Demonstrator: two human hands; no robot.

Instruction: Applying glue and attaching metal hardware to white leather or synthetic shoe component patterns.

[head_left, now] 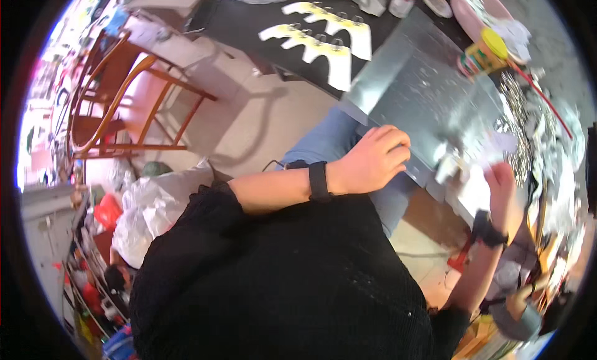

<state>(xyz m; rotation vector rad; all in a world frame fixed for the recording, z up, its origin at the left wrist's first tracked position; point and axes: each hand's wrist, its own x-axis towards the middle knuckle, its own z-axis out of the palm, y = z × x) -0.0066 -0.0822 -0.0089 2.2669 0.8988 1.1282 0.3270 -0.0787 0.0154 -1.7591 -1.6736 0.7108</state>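
My left hand (pixel 377 159) is at the near edge of a shiny metal sheet (pixel 413 89) on the dark table. Its fingers are curled together, and what they hold, if anything, is hidden. Over the sheet's right near corner, my right hand (pixel 502 189) is smeared by motion. Beside its fingertips lies a blurred whitish thing (pixel 465 180), too unclear to name. A heap of small silvery metal pieces (pixel 515 120) sits just beyond this hand. Farther off on the table lie two white comb-shaped pieces with yellow middles and metal rings, one nearer (pixel 336 64) and one farther (pixel 359 40).
A yellow-lidded jar (pixel 482 54), a red stick (pixel 544 102) and a pink basin (pixel 467 15) stand along the right side. A white bottle (pixel 403 0) is at the back. Leftward are a wooden chair (pixel 149 68) and white plastic bags (pixel 155 201). Other people show at both lower sides.
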